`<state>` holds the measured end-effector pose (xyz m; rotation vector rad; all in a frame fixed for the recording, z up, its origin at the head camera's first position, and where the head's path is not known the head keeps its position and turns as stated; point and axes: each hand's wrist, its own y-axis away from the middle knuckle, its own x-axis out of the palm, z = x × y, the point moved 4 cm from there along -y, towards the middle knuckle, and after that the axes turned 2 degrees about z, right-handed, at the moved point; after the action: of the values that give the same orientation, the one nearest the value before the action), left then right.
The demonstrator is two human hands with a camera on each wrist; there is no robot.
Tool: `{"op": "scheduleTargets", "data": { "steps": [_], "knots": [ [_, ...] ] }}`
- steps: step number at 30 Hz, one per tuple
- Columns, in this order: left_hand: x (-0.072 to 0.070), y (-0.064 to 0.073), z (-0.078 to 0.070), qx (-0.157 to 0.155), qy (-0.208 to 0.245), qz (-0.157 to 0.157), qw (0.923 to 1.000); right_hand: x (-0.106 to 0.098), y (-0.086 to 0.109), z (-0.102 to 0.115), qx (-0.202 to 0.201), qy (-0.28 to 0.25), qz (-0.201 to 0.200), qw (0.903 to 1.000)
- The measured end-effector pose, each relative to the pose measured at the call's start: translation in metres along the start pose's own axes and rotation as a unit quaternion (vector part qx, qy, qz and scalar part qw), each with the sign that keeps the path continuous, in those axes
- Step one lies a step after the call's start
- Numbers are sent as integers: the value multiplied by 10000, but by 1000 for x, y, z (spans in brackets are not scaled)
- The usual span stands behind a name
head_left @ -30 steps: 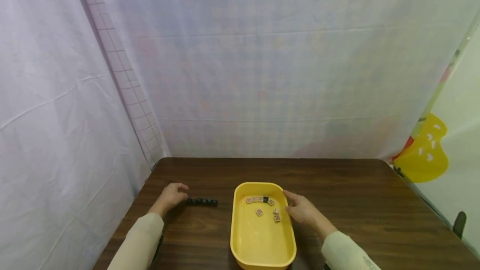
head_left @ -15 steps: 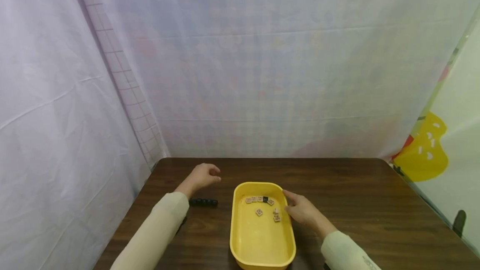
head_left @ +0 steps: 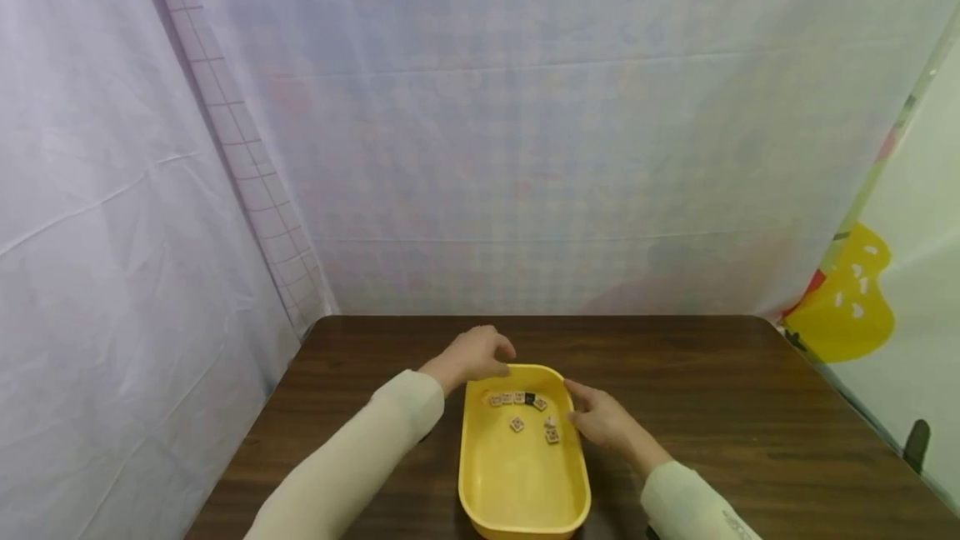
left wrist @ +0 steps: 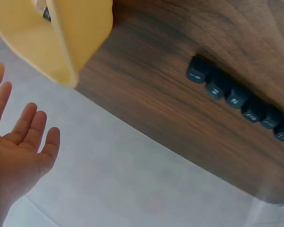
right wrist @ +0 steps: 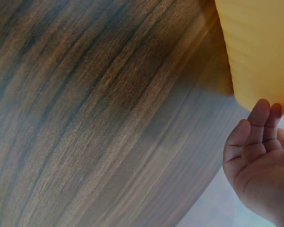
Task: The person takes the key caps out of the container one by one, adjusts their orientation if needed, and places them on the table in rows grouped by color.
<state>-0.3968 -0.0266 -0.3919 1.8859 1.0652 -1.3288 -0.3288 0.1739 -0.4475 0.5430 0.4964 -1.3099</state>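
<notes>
In the head view, my left hand (head_left: 476, 354) hovers at the far-left rim of a yellow plastic basin (head_left: 517, 486), its fingers loosely bent. The left wrist view shows that hand's palm (left wrist: 19, 153) with nothing in it. My right hand (head_left: 603, 421) grips the basin's right wall near the far corner, thumb over the rim and fingers outside. Several small cream pieces (head_left: 517, 423) with dark markings and one black piece (head_left: 530, 399) lie inside the basin. A row of black keyboard keycaps (left wrist: 235, 97) stands on the table; my left sleeve hides it in the head view.
The dark wood table (head_left: 712, 407) extends on both sides of the basin. White curtains (head_left: 525, 148) hang behind it and along the left, with a yellow print (head_left: 840, 298) on the right one.
My left hand has moved right from beside the black keycap row to the basin's far rim. The right hand stays on the basin. The pieces inside keep their places.
</notes>
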Motion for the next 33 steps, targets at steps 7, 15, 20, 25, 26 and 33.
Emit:
{"op": "scheduleTargets", "data": {
  "steps": [7,15,20,25,26,33],
  "knots": [
    [21,-14,-19,73,-864,326,9957,-2,2,2,-38,84,-37,10000],
    [36,-21,-27,-41,-1239,639,9902,-3,4,3,-192,17,-76,9998],
    [45,-25,-30,-68,-1408,738,9873,-1,3,1,-164,-34,-57,9998],
    [56,-25,-31,-23,-1661,775,9831,-2,3,1,-149,66,-76,9998],
    [57,-25,-31,-22,-1701,781,9823,-3,4,2,-152,87,-79,9998],
    [66,-26,-32,67,-1920,617,9794,-5,3,1,-132,118,-116,9998]
  ]
}}
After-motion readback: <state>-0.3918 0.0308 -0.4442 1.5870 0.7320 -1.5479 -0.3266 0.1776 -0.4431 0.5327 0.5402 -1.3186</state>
